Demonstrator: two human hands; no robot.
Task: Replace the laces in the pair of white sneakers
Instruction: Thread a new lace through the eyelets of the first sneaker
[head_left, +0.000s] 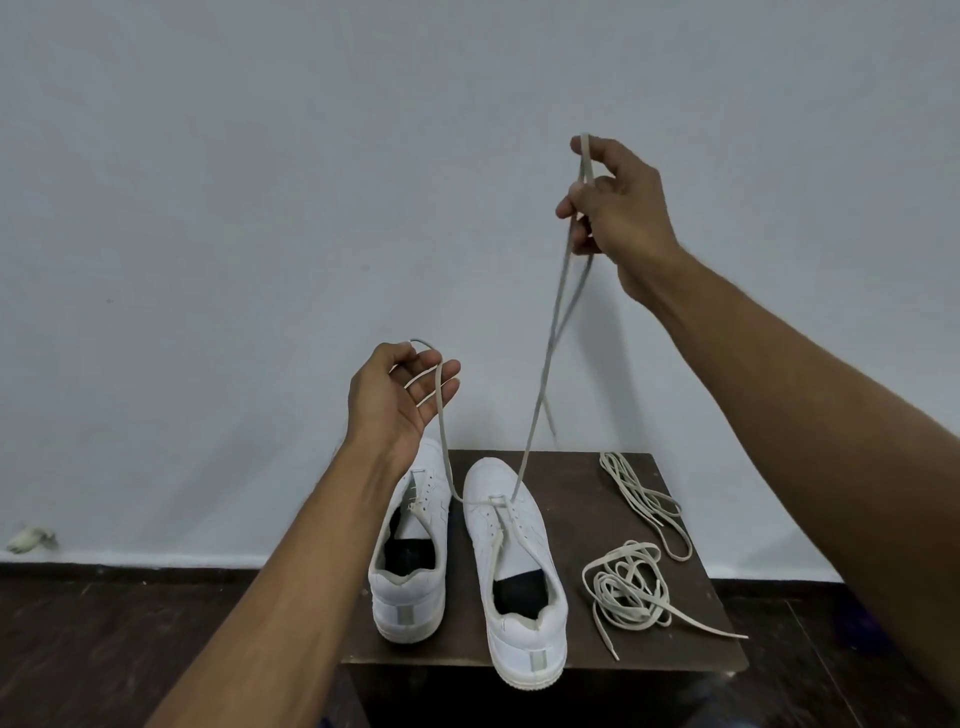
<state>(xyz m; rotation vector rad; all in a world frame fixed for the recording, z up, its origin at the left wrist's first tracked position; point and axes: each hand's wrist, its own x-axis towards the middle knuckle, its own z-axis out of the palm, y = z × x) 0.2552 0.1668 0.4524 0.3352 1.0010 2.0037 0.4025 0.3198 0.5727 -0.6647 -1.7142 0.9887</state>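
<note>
Two white sneakers stand side by side on a small dark wooden table, heels toward me. The left sneaker has almost no lacing. The right sneaker has one pale lace threaded through its front eyelets. My right hand, raised high above the table, grips one end of that lace, which doubles over in the fingers. My left hand, lower and above the left sneaker's toe, holds the other end looped across its fingers. Both ends rise up from the shoe.
Two loose bundles of pale laces lie on the table right of the shoes, one tangled near the front, one stretched at the back. A plain light wall is behind. Dark wooden floor surrounds the table. A small pale object lies at the left baseboard.
</note>
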